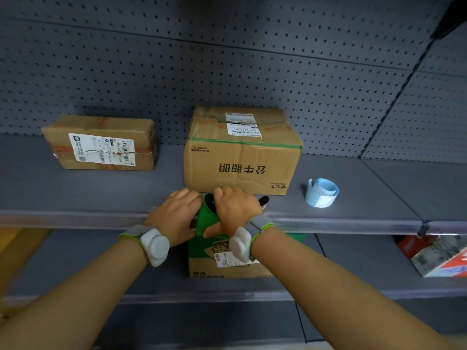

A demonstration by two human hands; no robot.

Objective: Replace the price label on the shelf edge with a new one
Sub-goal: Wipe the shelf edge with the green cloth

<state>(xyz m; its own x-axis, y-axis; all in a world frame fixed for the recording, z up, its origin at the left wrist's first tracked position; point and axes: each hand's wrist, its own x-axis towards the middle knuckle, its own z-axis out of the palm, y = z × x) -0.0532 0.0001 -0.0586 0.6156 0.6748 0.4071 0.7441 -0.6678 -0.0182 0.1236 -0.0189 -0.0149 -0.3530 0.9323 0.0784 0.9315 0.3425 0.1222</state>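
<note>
I see both hands at the shelf edge (75, 218): the left hand (174, 215) and right hand (235, 210) curl around a green-and-black object (206, 215) I cannot identify. The blue label roll (321, 193) lies on the shelf, right of the large carton (240, 157).

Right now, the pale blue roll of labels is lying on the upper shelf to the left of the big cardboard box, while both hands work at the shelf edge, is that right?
Not quite: the head view shows the pale blue roll of labels on the upper shelf to the right of the big cardboard box, not the left. The left hand and right hand are indeed at the shelf edge.
</note>
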